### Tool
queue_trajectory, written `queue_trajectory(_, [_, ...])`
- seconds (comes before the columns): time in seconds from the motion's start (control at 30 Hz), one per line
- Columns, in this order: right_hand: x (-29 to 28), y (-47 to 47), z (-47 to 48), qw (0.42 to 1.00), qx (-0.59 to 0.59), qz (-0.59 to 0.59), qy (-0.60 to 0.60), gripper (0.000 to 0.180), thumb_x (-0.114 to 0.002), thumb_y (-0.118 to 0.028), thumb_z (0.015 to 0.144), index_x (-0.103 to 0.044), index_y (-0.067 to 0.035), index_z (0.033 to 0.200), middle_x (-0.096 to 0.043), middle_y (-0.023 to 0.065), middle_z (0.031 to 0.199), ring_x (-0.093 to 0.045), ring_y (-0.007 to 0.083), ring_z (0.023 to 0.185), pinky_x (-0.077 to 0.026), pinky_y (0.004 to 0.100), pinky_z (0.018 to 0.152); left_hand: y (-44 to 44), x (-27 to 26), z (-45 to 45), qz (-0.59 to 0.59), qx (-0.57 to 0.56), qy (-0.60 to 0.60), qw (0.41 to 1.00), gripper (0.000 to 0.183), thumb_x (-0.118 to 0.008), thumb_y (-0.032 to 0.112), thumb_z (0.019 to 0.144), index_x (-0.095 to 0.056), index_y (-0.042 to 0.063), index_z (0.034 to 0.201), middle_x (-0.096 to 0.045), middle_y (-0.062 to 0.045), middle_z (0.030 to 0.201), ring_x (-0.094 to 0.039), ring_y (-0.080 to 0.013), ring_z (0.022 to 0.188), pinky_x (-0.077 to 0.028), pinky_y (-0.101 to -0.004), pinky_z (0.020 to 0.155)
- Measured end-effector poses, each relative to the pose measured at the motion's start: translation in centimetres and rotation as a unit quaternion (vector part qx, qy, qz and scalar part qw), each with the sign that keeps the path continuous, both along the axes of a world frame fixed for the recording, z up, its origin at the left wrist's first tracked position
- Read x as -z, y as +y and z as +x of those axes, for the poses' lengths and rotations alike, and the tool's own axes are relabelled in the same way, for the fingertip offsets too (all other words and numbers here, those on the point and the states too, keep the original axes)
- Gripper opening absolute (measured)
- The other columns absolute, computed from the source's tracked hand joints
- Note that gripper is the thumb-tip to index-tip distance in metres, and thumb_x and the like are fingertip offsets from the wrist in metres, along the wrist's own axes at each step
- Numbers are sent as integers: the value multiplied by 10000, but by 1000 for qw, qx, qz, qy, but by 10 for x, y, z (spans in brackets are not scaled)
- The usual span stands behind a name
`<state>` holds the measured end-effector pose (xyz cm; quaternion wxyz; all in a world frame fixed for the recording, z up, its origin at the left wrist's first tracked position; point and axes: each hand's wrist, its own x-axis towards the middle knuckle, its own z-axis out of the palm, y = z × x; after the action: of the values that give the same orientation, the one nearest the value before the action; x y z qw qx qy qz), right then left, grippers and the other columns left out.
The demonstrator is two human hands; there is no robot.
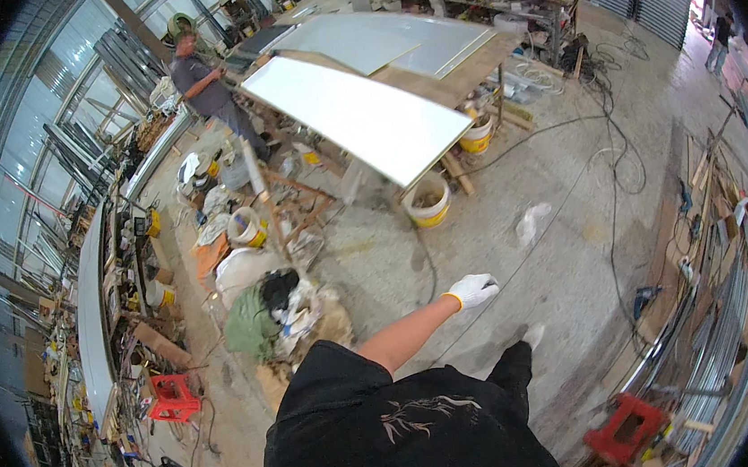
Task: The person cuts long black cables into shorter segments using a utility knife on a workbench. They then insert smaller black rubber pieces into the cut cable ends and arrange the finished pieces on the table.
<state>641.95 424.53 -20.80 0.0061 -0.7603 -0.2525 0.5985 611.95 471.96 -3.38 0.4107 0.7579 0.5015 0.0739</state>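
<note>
My left hand (473, 291), in a white knit glove with a yellow cuff, hangs over the concrete floor (377, 267). Its fingers are curled, and I see nothing held in them. My right hand is out of view. Ahead, a long white panel (363, 116) lies on a worktable (461, 90), its near corner jutting past the edge. Grey sheet panels (389, 36) lie behind it. Below that corner stands a white bucket (427, 200) with a yellow band; another bucket (476, 136) is beside the table.
A person (201, 81) stands at the table's left end. Filled sacks (254, 319) and a bucket (246, 227) sit to my left. Black cables (612, 143) cross the floor. Metal profiles (726, 314), a drill (646, 298) and a red stool (626, 429) lie right.
</note>
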Motion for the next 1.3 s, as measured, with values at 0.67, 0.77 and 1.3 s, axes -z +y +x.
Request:
queue_trajectory(0.67, [-22,802,642,934,97,305,-159,630,-734,-473,915,-718,100,1176,-775,304,1112,-747,430,1061,-546,501,914,368,193,187,-56,191,222,955,583,-661,538,945,-804,62,1248,-748,-222,1335,-681,-430,1284,-523,-504,1065])
queue_trajectory(0.77, [-13,805,663,973,1,171,-153,583,-739,-487,922,-752,48,1155,-781,280,1075,-738,458,1060,-555,509,902,467,215,311,-172,67,216,959,614,-612,566,996,-752,80,1345,-728,-233,1372,-677,-424,1293,-522,-517,1065])
queue_trajectory(1.3, [-17,1195,842,956,289,21,-47,322,-653,-307,977,-811,-45,1076,-774,277,1144,-744,441,1092,-577,516,940,1154,92,687,-142,-81,69,984,562,-648,497,1003,-760,31,1297,-756,-235,1303,-719,-379,1225,-539,-456,1054])
